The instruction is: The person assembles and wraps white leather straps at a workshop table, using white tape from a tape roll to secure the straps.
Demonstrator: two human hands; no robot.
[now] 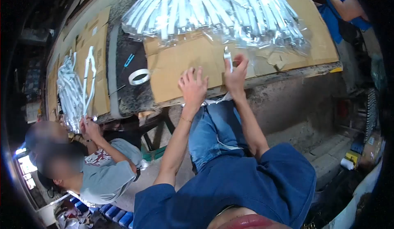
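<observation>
My left hand lies on the cardboard near the table's front edge, fingers spread and nothing in them. To its right, my right hand is closed around a white strip with a shiny metallic tip that points away from me. A thin, shiny sheet of plastic shows at the table edge between my wrists, over my lap. Beyond both hands, a wide pile of white strips in clear plastic bags covers the back of the cardboard.
A roll of white tape and a blue cutter lie on the dark tabletop at left. Further left, a co-worker's hands are at another bundle of white strips. Another person's arm shows at upper right.
</observation>
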